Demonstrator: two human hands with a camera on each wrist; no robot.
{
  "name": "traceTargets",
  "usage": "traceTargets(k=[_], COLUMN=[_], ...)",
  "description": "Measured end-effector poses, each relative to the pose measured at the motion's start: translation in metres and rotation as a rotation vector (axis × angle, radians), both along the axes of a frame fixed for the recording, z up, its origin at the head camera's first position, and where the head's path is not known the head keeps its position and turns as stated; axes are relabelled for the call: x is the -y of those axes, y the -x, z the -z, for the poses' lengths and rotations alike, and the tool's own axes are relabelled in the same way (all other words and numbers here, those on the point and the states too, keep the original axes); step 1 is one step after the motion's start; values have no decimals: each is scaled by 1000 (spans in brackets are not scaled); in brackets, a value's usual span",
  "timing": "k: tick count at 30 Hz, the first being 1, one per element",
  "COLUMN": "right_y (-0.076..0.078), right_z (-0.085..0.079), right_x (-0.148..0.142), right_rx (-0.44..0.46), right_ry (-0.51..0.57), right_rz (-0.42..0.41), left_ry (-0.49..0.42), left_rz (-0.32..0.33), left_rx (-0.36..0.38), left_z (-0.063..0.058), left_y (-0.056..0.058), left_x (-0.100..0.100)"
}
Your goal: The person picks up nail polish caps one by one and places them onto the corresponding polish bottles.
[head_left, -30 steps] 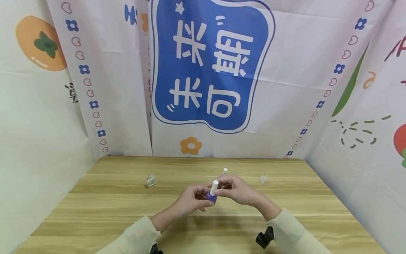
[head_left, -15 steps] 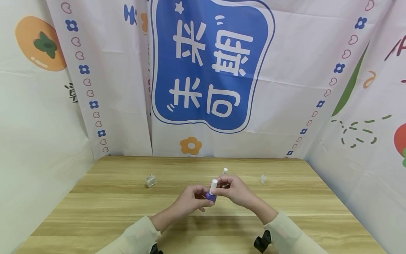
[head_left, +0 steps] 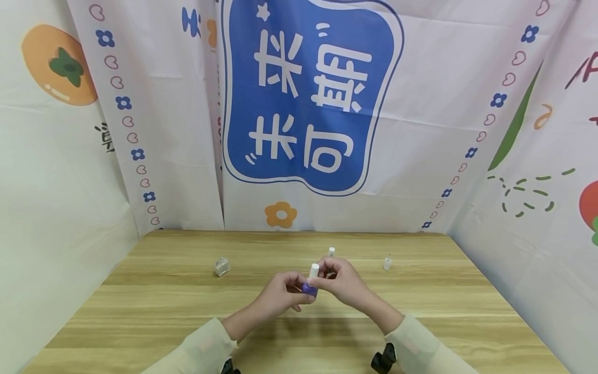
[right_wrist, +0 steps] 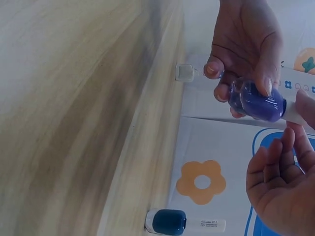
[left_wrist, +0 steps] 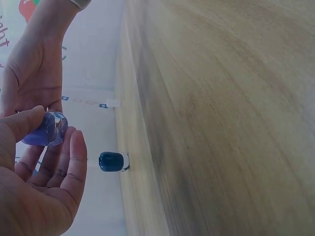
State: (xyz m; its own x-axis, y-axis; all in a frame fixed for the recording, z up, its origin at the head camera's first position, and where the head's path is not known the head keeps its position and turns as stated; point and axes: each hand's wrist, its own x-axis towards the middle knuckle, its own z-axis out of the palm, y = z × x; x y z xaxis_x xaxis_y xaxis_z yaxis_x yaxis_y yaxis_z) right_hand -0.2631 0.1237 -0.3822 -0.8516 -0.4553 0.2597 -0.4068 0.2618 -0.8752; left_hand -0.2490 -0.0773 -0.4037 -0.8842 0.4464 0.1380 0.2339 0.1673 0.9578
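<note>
A nail polish bottle (head_left: 309, 290) with purple polish and a white cap (head_left: 314, 270) is held above the table, standing nearly upright with a slight tilt. My left hand (head_left: 282, 294) grips its glass body between thumb and fingers. The right hand (head_left: 347, 283) pinches the cap, which sits on the bottle's neck. In the right wrist view the purple glass (right_wrist: 263, 106) shows between the two hands, the left thumb lying across it. Behind the right hand stands a dark teal nail polish bottle (right_wrist: 169, 222), mostly hidden in the head view apart from its white cap (head_left: 332, 251).
Toward the back left of the wooden table (head_left: 187, 301) is a clear glass bottle (head_left: 222, 267) without a cap. At the back right a white cap (head_left: 387, 264) stands with its brush pointing up. Printed white cloth (head_left: 420, 156) hangs behind and at both sides.
My right hand and forearm have shifted slightly left, with the fingers moving around the cap. The purple bottle has moved a little left; the left hand has barely moved.
</note>
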Motion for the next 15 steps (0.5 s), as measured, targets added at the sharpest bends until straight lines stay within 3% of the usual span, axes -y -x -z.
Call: traceTargets(k=[8,15], right_y=[7,12], right_z=[-9,-16], right_x=[-12,-18], right_rx=[-22,-22], right_ry=[-81,-73], right_rz=[-151,-317], left_ry=[-6,-23], left_rz=[29,94], left_rx=[9,8], left_z=[-2,-1], left_y=[0,1], left_x=[2,2])
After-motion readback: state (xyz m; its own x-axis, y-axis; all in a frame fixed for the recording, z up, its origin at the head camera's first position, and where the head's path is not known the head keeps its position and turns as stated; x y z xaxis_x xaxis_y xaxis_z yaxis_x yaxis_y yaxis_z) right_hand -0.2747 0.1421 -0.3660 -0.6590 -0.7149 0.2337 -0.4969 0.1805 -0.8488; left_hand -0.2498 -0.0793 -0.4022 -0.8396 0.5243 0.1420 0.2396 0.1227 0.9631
